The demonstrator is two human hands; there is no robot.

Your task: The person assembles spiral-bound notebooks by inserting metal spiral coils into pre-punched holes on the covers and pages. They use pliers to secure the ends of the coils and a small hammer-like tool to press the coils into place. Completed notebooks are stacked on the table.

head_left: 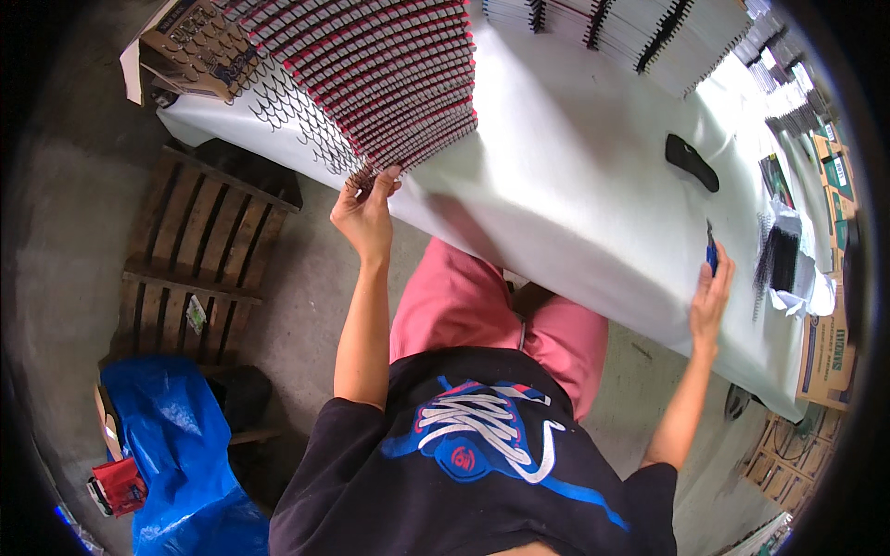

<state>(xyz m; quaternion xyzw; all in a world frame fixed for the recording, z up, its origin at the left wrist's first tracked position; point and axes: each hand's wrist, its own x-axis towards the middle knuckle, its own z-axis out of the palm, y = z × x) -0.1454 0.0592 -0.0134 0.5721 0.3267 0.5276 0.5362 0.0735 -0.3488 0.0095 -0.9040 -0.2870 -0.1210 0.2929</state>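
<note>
My left hand (365, 221) is pinched at the table's near edge, closed on the end of a dark spiral binding coil (356, 183). That coil sits at the near end of a long fanned row of spiral-bound books (389, 83) with red and dark edges. More loose coil ends (292, 116) stick out to the left of the row. Off to the right, my right hand (710, 295) is wrapped round small blue-handled pliers (712, 252), their dark tip pointing away from me. The palm side of each grip is hidden.
A black curved object (692, 163) lies on the white-covered table (556, 176). More spiral-bound books (630, 32) stand at the back. Dark coils (784, 259) rest in white wrapping at right. An open carton (199, 51), wooden pallet (199, 250) and blue sheet (176, 435) are at left.
</note>
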